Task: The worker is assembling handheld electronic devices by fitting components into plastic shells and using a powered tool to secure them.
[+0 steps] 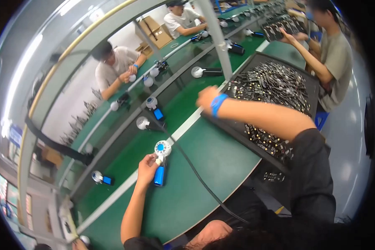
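Note:
My left hand (146,170) is closed on a device with a round white head (163,148), dark spokes and a blue centre. A blue battery-like block (158,176) extends below its head, over the green bench. A small cream-coloured piece (158,161) shows at my fingertips. Out to the right, my right hand (208,99), smeared by motion, is over the white rail near the left corner of a black tray (237,138). Its fingers are too blurred to read, and a blue band circles that wrist. Many small circuit boards with dark leads (275,83) fill the tray.
Several similar devices lie on the green belt (125,152) beyond the white rail. A black cable (191,166) hangs across the bench. A metal post (218,37) stands beyond my right hand. Co-workers sit across the line, and one at right holds a board panel (285,30).

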The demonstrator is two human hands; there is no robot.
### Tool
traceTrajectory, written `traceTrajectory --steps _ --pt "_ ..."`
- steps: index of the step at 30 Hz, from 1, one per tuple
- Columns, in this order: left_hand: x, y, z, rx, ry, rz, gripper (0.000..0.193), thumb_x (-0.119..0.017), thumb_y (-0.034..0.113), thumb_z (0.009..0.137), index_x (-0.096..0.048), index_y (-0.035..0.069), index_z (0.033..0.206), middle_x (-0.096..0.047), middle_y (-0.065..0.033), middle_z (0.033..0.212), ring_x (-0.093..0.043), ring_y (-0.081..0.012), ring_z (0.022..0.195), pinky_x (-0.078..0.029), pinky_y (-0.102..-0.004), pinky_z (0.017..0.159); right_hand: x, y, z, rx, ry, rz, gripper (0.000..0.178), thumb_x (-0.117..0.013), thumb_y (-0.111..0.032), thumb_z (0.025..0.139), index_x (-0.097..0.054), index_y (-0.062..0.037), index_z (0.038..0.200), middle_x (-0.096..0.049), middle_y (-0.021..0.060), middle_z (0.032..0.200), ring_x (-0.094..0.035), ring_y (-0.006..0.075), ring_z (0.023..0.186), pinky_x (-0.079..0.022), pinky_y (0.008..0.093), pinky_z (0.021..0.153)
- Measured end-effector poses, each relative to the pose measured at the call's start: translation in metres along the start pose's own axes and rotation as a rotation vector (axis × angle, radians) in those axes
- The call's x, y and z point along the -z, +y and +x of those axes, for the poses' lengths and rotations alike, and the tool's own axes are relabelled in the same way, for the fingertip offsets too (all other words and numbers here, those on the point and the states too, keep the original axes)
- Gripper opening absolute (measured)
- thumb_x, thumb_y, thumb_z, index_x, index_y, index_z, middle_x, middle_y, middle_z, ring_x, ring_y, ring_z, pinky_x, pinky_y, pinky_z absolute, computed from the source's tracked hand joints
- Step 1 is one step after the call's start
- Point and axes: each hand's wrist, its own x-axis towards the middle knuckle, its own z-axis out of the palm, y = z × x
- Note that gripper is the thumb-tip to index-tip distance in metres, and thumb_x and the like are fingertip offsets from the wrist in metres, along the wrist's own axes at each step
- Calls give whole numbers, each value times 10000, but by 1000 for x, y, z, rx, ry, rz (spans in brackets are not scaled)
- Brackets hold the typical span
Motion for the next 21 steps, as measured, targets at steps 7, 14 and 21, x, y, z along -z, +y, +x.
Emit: traceTrajectory --steps 7,14,21 --pt "-4 -9 -7 -383 265 157 173 -689 79 941 -749 -34 1057 -738 -90 1077 -669 -151 1003 -527 -316 927 -35 89 -72 -111 -301 -168 383 -721 -232 791 -726 -37 1120 -694 173 1189 -640 354 1143 -539 473 961" --pt "-3 -6 -7 -239 16 -308 215 -705 105 917 -752 -26 1082 -748 -97 1064 -675 -152 980 -525 -317 916 -13 74 -71 71 -212 -142 390 -634 -145 824 -643 -54 1203 -630 170 1209 -550 364 1257 -358 551 1151" --pt "1 17 -21 -237 16 -244 194 -684 81 946 -746 -18 1101 -739 -88 1014 -672 -137 919 -549 -294 825 -25 -7 -48 121 197 723 461 -714 -106 826 -517 4 1228 -651 197 1093 -641 365 1047 -511 453 928"
